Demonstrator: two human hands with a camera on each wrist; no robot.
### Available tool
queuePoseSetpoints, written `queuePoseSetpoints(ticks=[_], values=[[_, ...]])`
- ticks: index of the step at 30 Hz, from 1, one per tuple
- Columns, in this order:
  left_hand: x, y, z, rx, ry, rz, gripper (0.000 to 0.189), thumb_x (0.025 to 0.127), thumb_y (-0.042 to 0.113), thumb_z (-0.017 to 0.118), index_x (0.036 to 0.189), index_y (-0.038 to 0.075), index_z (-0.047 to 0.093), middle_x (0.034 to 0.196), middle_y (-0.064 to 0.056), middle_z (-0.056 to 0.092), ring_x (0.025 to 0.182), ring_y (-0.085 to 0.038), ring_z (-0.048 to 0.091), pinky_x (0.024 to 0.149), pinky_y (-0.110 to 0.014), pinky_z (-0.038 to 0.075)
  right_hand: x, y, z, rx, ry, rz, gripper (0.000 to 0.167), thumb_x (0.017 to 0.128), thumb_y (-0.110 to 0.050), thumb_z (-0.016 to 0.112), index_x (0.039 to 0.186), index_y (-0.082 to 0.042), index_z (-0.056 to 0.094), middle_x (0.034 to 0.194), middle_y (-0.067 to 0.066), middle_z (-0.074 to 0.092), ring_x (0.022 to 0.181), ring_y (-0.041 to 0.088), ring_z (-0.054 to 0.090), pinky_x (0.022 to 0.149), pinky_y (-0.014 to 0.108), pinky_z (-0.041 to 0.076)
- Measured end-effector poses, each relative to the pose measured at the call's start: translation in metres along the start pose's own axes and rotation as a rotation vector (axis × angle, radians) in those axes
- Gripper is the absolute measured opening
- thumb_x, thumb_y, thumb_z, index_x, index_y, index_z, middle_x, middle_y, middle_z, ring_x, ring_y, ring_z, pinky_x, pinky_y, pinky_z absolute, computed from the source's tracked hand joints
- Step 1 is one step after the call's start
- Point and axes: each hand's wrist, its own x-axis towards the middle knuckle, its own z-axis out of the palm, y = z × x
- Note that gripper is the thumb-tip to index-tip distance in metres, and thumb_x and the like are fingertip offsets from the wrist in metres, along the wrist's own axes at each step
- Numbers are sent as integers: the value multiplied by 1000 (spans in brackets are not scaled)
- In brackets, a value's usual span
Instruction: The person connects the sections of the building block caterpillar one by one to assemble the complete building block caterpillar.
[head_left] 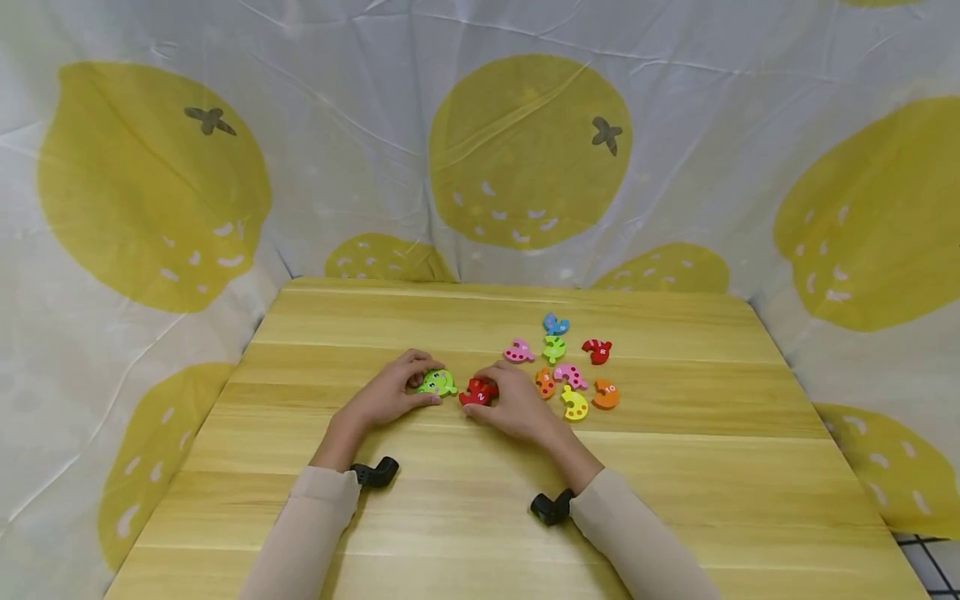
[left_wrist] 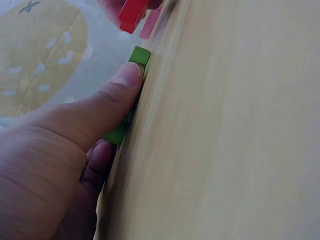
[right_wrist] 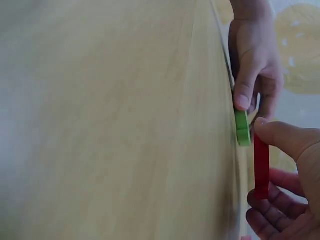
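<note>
A lime-green piece [head_left: 437, 382] printed with a cartoon face shows at the left hand [head_left: 393, 387], opposite a red piece [head_left: 477, 392] bearing a white numeral 2 in the right hand [head_left: 517, 404]. To the right of that hand, a pink piece [head_left: 570, 376] is spotted red, a yellow piece [head_left: 574, 403] is dotted orange, and an orange piece [head_left: 606, 394] carries a white 10. Farther out from it lies a blue piece [head_left: 556, 324]. Beige sleeves [head_left: 303, 521] trail behind both hands; beneath them the desk [head_left: 450, 533] is honey-yellow with streaked grain, and beyond, a whitish cloth [head_left: 345, 125] bears yellow lemons flecked white.
</note>
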Motion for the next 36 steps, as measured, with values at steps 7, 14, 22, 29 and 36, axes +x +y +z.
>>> queuePoseSetpoints(ticks=[7,14,22,29,36], values=[[4,-3,0,-7,-5,11,50,92,35,79,138,22,65,139,2,53,98,-15,52,85,-33,49,14,-2,8,-1,-13,-11,56,88,-44,81,133,-13,67,121,1,62,106,15,59,92,32,53],[6,-2,-1,-12,-27,26,51,93,34,77,140,20,64,144,1,52,106,-17,55,90,-35,51,20,-9,8,-5,-26,-23,56,88,-39,83,133,-11,67,123,5,63,109,18,60,96,36,54],[3,-5,0,-4,-55,9,54,95,36,75,145,22,60,149,2,50,129,-22,55,100,-40,51,20,-12,8,24,-55,14,56,87,-35,83,134,-9,67,125,7,62,112,20,59,99,37,53],[4,-6,0,-8,-58,37,54,95,35,74,145,20,60,150,1,49,135,-24,53,106,-46,50,22,-15,11,-8,-78,31,56,88,-35,83,134,-8,67,125,8,61,112,21,59,101,38,53],[4,-5,1,-17,-46,61,53,95,32,75,144,16,61,149,-2,51,134,-26,54,108,-48,49,23,-16,13,-22,-67,51,53,86,-35,84,130,-8,70,121,9,63,107,20,59,97,37,54]])
